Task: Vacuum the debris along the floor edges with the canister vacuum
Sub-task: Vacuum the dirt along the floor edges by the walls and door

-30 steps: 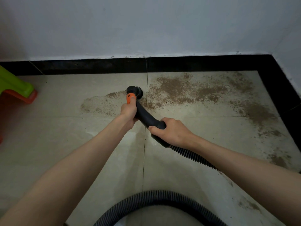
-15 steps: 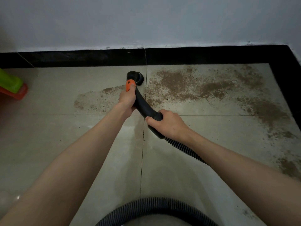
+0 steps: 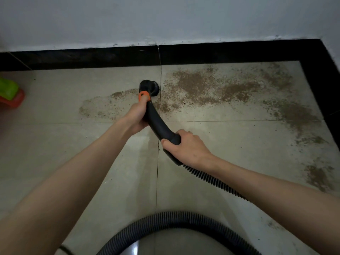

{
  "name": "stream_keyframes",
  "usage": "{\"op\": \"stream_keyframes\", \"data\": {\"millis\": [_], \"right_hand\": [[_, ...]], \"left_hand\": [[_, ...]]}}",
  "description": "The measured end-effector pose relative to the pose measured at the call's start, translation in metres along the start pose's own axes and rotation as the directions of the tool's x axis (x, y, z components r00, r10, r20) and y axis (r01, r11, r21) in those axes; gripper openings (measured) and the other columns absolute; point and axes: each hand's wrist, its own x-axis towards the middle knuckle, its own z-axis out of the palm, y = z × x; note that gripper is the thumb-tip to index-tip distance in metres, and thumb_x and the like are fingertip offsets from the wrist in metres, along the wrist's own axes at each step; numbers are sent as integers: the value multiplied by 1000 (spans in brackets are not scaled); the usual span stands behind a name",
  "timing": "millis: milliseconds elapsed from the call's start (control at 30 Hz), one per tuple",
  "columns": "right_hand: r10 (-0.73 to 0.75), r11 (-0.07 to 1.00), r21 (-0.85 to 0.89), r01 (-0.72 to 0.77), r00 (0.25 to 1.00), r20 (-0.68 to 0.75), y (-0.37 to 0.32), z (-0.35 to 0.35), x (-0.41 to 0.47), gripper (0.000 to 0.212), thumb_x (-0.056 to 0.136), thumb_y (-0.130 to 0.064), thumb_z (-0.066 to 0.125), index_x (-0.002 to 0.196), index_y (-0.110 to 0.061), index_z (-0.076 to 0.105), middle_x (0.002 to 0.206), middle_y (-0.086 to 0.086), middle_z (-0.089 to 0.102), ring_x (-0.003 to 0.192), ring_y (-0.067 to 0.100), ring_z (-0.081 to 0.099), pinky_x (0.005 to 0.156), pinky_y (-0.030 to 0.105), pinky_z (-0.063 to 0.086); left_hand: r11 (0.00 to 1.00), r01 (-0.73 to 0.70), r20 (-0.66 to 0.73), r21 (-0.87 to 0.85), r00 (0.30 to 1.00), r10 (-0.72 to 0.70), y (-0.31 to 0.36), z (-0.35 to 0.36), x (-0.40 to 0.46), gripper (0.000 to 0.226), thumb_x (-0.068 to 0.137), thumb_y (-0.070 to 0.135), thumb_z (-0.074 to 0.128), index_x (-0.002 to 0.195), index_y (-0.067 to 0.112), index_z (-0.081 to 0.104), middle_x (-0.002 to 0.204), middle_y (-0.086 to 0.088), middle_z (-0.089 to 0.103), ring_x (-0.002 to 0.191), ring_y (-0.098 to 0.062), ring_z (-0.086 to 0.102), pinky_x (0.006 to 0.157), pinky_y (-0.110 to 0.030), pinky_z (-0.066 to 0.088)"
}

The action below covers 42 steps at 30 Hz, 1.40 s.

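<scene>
Beige tiled floor (image 3: 55, 144) filling most of the view, black skirting (image 3: 82, 58) now sitting lower in frame than half a second back; brown debris (image 3: 211, 87) spreading right toward the corner, thinner patch lying left of the nozzle. Ribbed hose (image 3: 184, 220) looping near the bottom edge. Right hand (image 3: 185, 146) gripping the black curved handle (image 3: 158, 124) at its rear, left hand (image 3: 137, 115) wrapping it just under the orange collar (image 3: 143, 94). Round nozzle (image 3: 149, 87) resting beside the tile joint, roughly same spot as before. Green-orange toy (image 3: 10, 94) peeking at left
</scene>
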Motion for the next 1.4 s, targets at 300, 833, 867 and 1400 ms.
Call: {"op": "stream_keyframes", "data": {"millis": [300, 833, 867, 1400], "right_hand": [[37, 997, -74, -30, 995, 92, 8, 9, -49, 41, 86, -53, 56, 108, -18, 55, 85, -4, 60, 79, 16, 62, 71, 32, 52], [-68, 850, -522, 73, 997, 29, -30, 15, -66, 35, 94, -52, 47, 96, -17, 42, 85, 2, 50, 79, 26, 47, 68, 31, 36], [-78, 845, -529, 76, 997, 17, -30, 15, -66, 36, 95, -52, 46, 96, -17, 42, 85, 3, 49, 79, 26, 47, 68, 31, 35], [-95, 914, -385, 126, 991, 100, -15, 17, -62, 35, 92, -54, 51, 94, -19, 51, 74, -3, 51, 80, 25, 56, 67, 32, 41]], "left_hand": [[998, 37, -10, -55, 999, -38, -37, -6, -43, 61, 98, 43, 43, 138, -3, 36, 82, -3, 48, 71, -14, 50, 60, -27, 47], [986, 60, -34, -158, 997, -66, -51, -14, -69, 56, 98, 45, 40, 133, 2, 40, 103, -9, 54, 84, -17, 55, 75, -32, 46], [986, 54, -38, -158, 997, -61, -50, -14, -68, 55, 98, 45, 40, 132, 1, 40, 100, -8, 54, 84, -17, 55, 72, -31, 46], [992, -8, -152, -127, 988, -11, -53, -17, -79, 32, 99, 32, 40, 116, 4, 41, 88, -6, 50, 80, -18, 52, 77, -34, 46]]}}
